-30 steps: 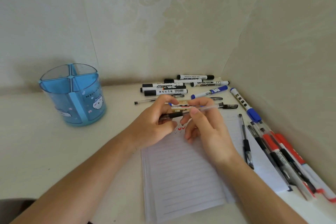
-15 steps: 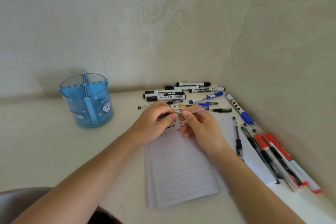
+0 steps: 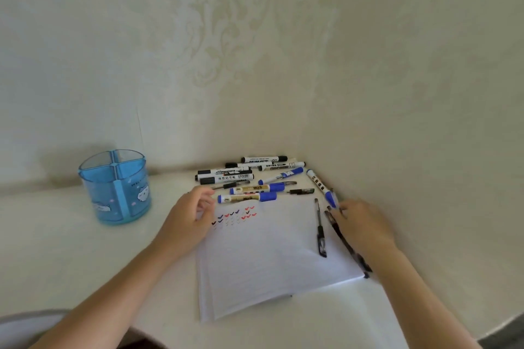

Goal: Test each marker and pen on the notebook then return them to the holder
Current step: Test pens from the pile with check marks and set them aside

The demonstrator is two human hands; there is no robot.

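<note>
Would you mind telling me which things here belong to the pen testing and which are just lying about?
Job: notebook, blue holder, black-capped markers, blue-capped markers, black pen on the notebook.
Lying about: grey object at lower left.

holder (image 3: 114, 187) left of notebook (image 3: 269, 258) | markers (image 3: 249, 173) behind notebook | pen (image 3: 320, 228) on notebook

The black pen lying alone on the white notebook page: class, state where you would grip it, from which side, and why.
Probably pinch the black pen at mid-barrel, coming down from above with the right hand nearest it. It lies flat on the white notebook, running near to far, so thumb and finger fit its long sides.
</note>
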